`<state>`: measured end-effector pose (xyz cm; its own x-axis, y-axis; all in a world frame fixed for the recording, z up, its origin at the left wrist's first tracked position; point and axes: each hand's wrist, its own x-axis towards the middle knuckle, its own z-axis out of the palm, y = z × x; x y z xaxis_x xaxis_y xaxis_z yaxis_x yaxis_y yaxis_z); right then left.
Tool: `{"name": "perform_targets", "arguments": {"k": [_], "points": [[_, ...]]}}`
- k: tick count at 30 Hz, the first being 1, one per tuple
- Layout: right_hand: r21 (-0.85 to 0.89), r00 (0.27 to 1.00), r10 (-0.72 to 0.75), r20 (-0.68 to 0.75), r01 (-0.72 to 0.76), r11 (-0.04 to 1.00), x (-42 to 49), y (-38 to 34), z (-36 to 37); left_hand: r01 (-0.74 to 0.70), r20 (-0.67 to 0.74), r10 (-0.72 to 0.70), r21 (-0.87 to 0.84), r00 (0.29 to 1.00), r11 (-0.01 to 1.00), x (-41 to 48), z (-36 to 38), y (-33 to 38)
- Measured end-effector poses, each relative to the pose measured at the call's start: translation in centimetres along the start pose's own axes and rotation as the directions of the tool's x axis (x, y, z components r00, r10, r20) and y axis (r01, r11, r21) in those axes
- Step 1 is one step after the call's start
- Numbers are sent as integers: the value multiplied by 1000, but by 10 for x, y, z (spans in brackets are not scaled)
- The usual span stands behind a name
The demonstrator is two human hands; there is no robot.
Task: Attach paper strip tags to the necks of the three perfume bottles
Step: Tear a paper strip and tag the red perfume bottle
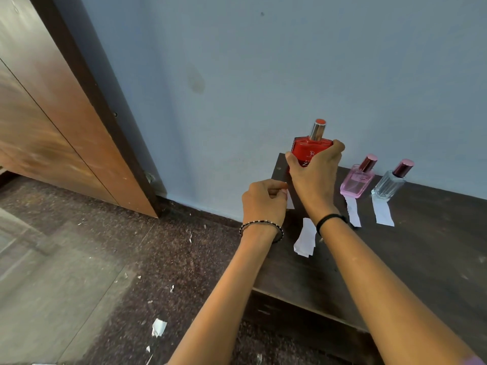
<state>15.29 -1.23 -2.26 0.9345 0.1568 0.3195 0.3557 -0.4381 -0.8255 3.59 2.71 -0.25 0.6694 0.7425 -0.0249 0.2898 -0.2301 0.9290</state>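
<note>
A red perfume bottle (308,147) with a silver cap stands at the far left corner of the dark wooden table (421,259), and my right hand (315,172) grips its body from the front. My left hand (263,201) pinches a white paper strip (290,200) just left of the bottle's base. A pink bottle (357,181) and a clear bottle (388,187), both with maroon caps, stand to the right by the wall. A paper strip lies in front of each: one strip (353,210) by the pink bottle, another (382,213) by the clear one.
A crumpled white paper piece (305,238) lies on the table between my forearms. The blue wall (263,75) rises right behind the bottles. A wooden door (52,127) stands at the left. Paper scraps (159,327) litter the speckled floor beside the table's left edge.
</note>
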Motion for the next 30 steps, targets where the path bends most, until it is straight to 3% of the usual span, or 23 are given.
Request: {"name": "perform_targets", "arguments": {"k": [7,15,19,23,30], "points": [[-2,998,-37,55,37,999,-1,-4,-9,8,-13,-8,11,1000,1000,-3,0,1],[175,988,-73,138,48,983,-49,-37,-73,10,-36,-9,25,999,1000,1,-4,0],[257,973,22,228,-82,963,-77,-30,-106,-47,35,48,-35,998,998,-3,1,6],[184,972,61,226,-105,977,-92,-19,-133,-85,134,108,-163,985,983,-8,11,15],[126,974,36,223,-65,990,-106,5,-153,32,298,87,-374,951,927,-25,27,35]]}}
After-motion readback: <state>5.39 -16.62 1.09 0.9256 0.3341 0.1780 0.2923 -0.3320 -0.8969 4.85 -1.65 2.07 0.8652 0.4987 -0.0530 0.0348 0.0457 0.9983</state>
